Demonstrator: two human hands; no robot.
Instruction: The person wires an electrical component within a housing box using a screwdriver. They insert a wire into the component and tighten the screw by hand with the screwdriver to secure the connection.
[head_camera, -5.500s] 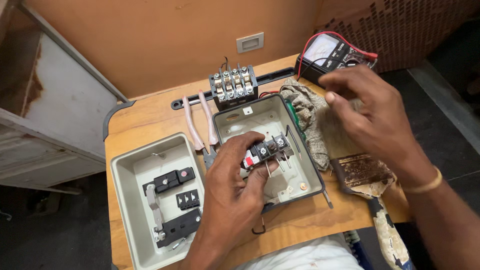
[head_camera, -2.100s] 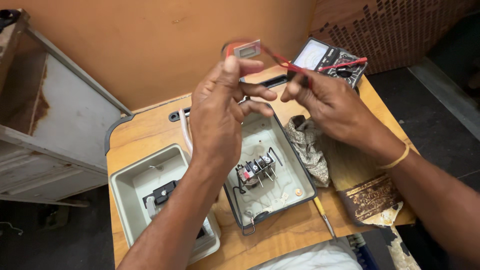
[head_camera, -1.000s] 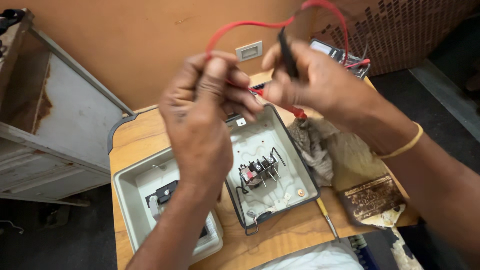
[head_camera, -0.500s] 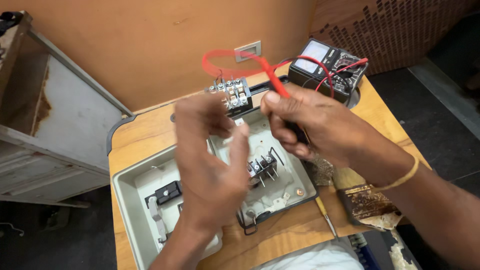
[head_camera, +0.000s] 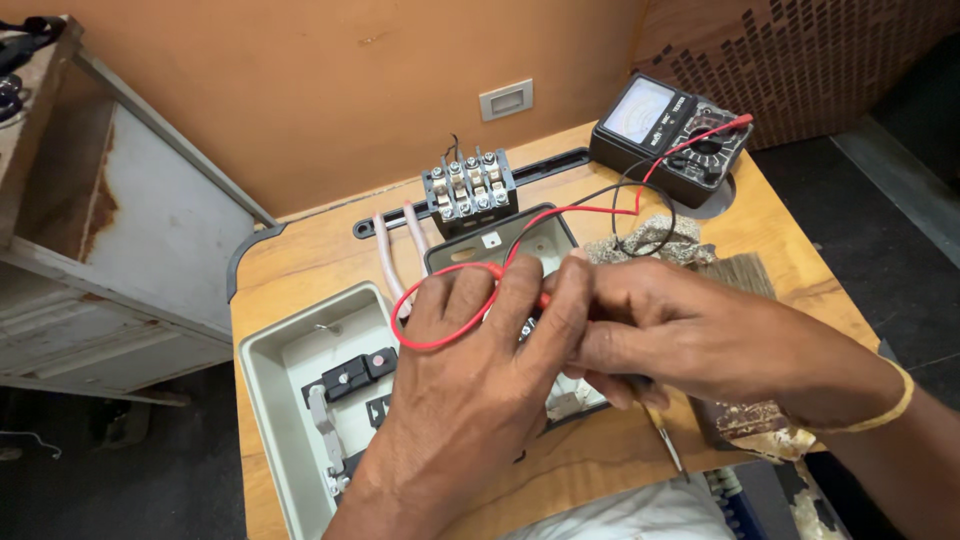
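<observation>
Gripping the red wire (head_camera: 440, 340) in both left hand (head_camera: 480, 370) and right hand (head_camera: 690, 335), closed together above the grey box (head_camera: 540, 235) on the counter (head_camera: 300, 260).

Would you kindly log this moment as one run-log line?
left hand: over grey switch box, red test lead looped across fingers | right hand: beside left, grip hidden | black analog multimeter: far table edge

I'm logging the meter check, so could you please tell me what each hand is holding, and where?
The left hand pinches the red test lead near its probe end, over the open switch box. The right hand seems to grip the black lead's probe, but its fingers hide it.
</observation>
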